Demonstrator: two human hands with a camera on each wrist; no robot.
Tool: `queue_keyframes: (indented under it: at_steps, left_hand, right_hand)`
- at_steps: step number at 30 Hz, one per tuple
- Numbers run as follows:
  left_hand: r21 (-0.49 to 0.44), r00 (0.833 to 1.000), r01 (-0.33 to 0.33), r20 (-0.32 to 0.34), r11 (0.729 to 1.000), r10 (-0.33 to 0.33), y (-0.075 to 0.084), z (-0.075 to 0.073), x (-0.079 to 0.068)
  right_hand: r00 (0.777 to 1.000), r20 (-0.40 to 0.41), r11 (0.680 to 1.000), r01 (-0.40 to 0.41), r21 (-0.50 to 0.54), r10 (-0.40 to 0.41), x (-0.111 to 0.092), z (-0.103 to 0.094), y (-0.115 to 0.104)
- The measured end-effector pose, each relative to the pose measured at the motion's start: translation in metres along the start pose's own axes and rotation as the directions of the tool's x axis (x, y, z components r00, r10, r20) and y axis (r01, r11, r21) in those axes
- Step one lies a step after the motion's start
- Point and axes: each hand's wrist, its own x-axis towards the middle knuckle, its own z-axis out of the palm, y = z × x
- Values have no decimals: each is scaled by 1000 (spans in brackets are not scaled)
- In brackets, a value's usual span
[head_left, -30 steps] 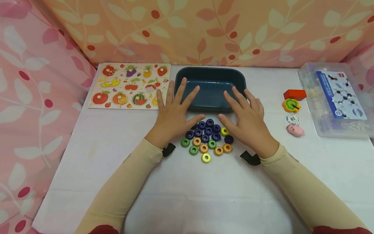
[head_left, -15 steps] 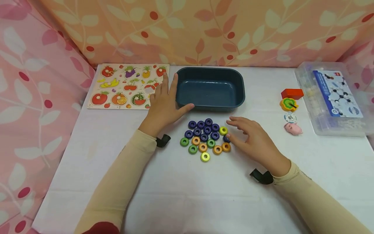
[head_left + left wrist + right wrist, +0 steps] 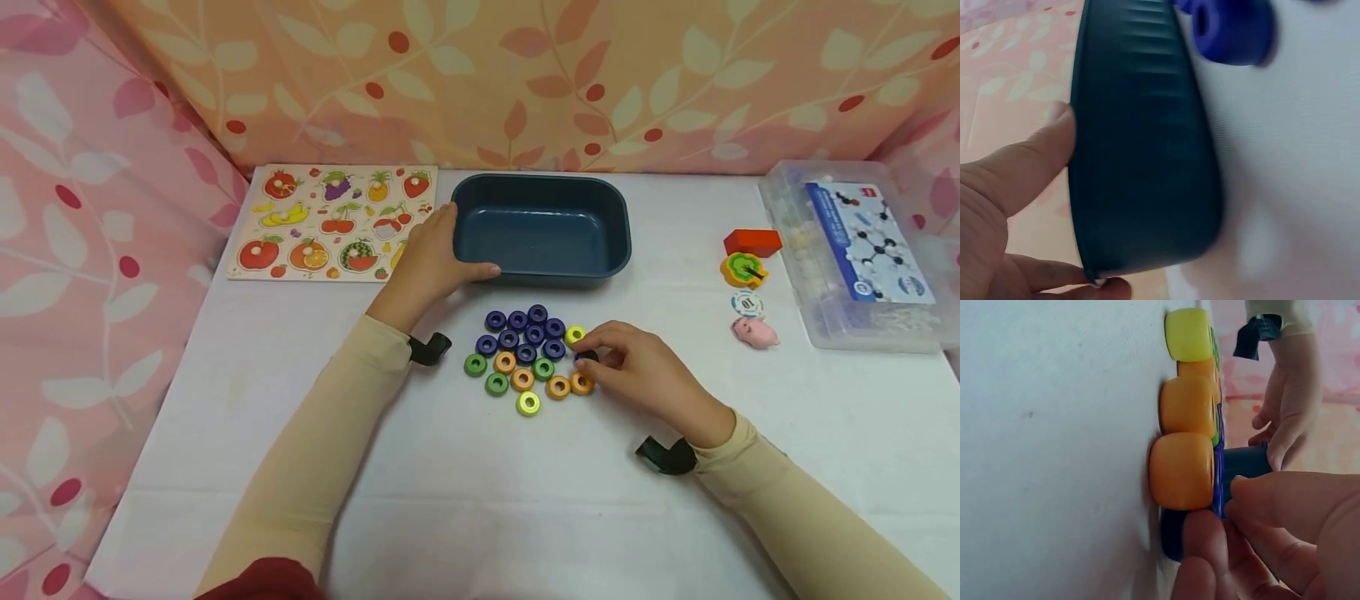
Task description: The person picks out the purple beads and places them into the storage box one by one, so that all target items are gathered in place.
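My left hand (image 3: pixel 426 265) holds the left end of a dark teal plastic tray (image 3: pixel 555 279). In the left wrist view, the thumb lies on the rim of the tray (image 3: pixel 1141 144) and the fingers curl at its corner. My right hand (image 3: pixel 648 371) pinches a dark blue ring bead (image 3: pixel 588 356) at the right side of a bead cluster. The fingers hide part of this bead (image 3: pixel 1172 534) in the right wrist view. The cluster has several purple beads (image 3: pixel 533 334), green beads (image 3: pixel 497 384), orange beads (image 3: pixel 558 387) and yellow beads (image 3: pixel 528 404).
A fruit puzzle board (image 3: pixel 330 223) lies left of the tray. To the right are a red block (image 3: pixel 752 242), a yellow-green tree piece (image 3: pixel 744 270), a round chip (image 3: pixel 747 302), a pink pig figure (image 3: pixel 755 332) and a clear plastic case (image 3: pixel 825 325). Patterned cloth surrounds the table.
Both hands were spread over the tray and beads. My left hand has moved to the tray's left end and gripped it. My right hand has come down to the dark blue bead.
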Motion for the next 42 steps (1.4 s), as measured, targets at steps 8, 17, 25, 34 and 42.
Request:
queue_keyframes:
  at_steps: [8, 17, 25, 34, 42]
  left_hand:
    - [28, 989, 76, 125, 997, -79, 11, -12, 13]
    - [44, 979, 114, 164, 993, -119, 19, -20, 14]
    - [3, 982, 116, 151, 993, -115, 21, -19, 14]
    - [25, 976, 145, 158, 989, -147, 22, -14, 16]
    - [50, 976, 165, 135, 985, -171, 26, -15, 14]
  right_hand:
    - [996, 66, 997, -69, 24, 67, 5, 0, 4]
    - [992, 88, 995, -95, 36, 91, 8, -18, -4]
    - [993, -7, 990, -114, 88, 115, 39, -65, -31]
    - [994, -23, 994, -108, -5, 108, 123, -64, -27]
    - [993, 45, 991, -102, -91, 107, 142, -60, -30]
